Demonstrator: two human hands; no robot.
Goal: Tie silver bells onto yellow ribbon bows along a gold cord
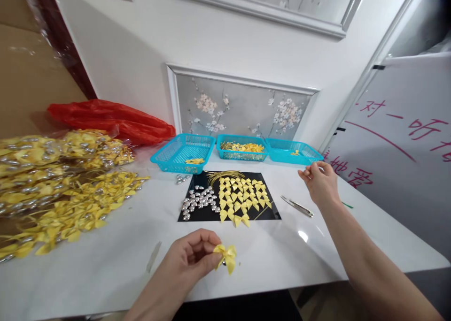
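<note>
Near the front edge of the table, my left hand (pixel 193 260) pinches a yellow ribbon flower (pixel 227 257) between thumb and fingers; a bit of silver shows under its petals. My right hand (pixel 320 182) is raised at the right, close to the corner of the right-hand blue basket, its fingertips pressed together. Whatever they hold, if anything, is too small to make out. Between the hands lies a black mat (pixel 260 214) bearing rows of yellow folded petals (pixel 243 196), silver beads (pixel 200 200) and a bundle of thin gold wires (pixel 223 175). Tweezers (pixel 298 206) rest right of the mat.
Three blue baskets stand along the wall: the left basket (pixel 169 149) and middle basket (pixel 243 156) hold yellow pieces, the right basket (pixel 289 159) a small one. Finished yellow flower strands (pixel 70 199) pile up at left beside a red bag (pixel 112 119). A whiteboard (pixel 405 171) borders the right side.
</note>
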